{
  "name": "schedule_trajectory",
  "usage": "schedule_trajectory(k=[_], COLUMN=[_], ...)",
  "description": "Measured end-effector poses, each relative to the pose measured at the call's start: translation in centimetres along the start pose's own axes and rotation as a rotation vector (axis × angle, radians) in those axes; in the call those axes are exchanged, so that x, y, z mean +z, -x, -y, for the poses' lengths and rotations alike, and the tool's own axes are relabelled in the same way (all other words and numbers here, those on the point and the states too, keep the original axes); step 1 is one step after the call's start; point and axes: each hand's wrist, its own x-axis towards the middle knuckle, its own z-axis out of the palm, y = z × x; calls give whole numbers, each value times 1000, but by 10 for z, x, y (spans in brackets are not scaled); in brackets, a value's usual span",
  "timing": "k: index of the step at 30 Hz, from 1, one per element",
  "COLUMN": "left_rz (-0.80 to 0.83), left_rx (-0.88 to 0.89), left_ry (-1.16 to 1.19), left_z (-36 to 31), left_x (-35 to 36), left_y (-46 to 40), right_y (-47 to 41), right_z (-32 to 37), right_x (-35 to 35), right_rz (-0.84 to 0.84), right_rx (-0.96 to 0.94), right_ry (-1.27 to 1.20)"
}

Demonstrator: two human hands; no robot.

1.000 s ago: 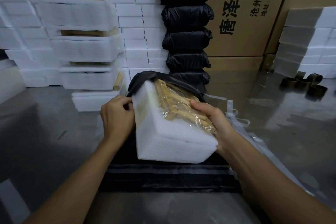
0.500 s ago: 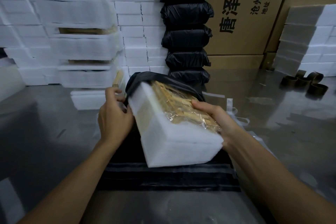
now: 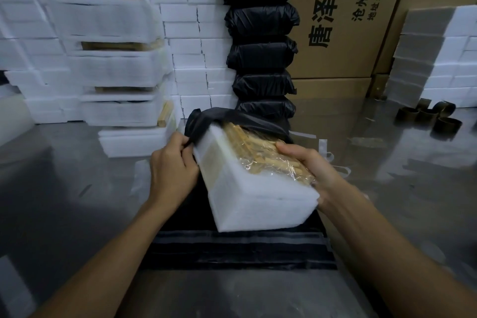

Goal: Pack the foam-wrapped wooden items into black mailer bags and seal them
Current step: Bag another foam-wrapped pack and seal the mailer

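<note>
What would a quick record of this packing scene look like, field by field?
Being packed: foam-wrapped bundle, far end inside the black mailer bag
Left hand: pinches the bag's mouth edge
Right hand: grips the bundle's right side
Bag's other end: lies flat on the metal table, grey strip across it
Finished: stack of packed black bags behind
Waiting: foam-wrapped bundles stacked at left
Backdrop: cardboard boxes
</note>
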Motion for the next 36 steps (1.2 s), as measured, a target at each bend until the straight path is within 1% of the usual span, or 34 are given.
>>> schedule_trajectory(k=[5, 7, 10, 14, 15, 16, 17, 18, 20, 23, 26, 28, 29, 30, 32, 35, 36], left_rz=[39, 39, 29, 46, 110, 197, 304, 377, 442, 627, 662, 705, 686, 632, 447, 110, 32], left_rx=[113, 103, -53, -420, -488, -567, -579, -599, -622, -691, -616, -532, -540, -555, -553, -573, -556], left_ry=[-30, 3, 125, 341, 357, 429, 443, 465, 483, 548, 489, 363, 324, 268, 146, 209, 232], left_z=[-2, 0, -8, -29, -29, -27, -28, -29, -28, -32, -36, -38, -36, -29, -22, -14, -9], left_x=[0, -2, -5, -12, -10, -8, -8, -9, -5, -4, 0, 4, 7, 11, 15, 6, 2], left_y=[12, 15, 15, 16, 19, 24, 28, 31, 35, 38, 35, 28, 25, 23, 22, 14, 9], right_y=[2, 3, 4, 7, 8, 8, 8, 8, 7, 5, 1, 0, -1, -2, -4, -4, -4], right_z=[-4, -6, -9, -12, -14, -17, -19, -22, -23, -21, -14, -9, -7, -6, -4, -2, -2], right_x=[6, 11, 15, 19, 21, 24, 27, 30, 32, 27, 15, 7, 4, 2, -1, 0, 1], right_rz=[-74, -74, -45, 65, 102, 135, 154, 157, 137, 59, -30, -40, -34, -37, -84, -109, -117], right_rx=[-91, -110, -83, 40, 68, 89, 97, 91, 56, 6, -44, -32, -24, -29, -67, -127, -151], right_ry=[-26, -46, -81, -107, -124, -141, -153, -156, -146, -162, -180, -186, -176, -155, -105, -6, 32])
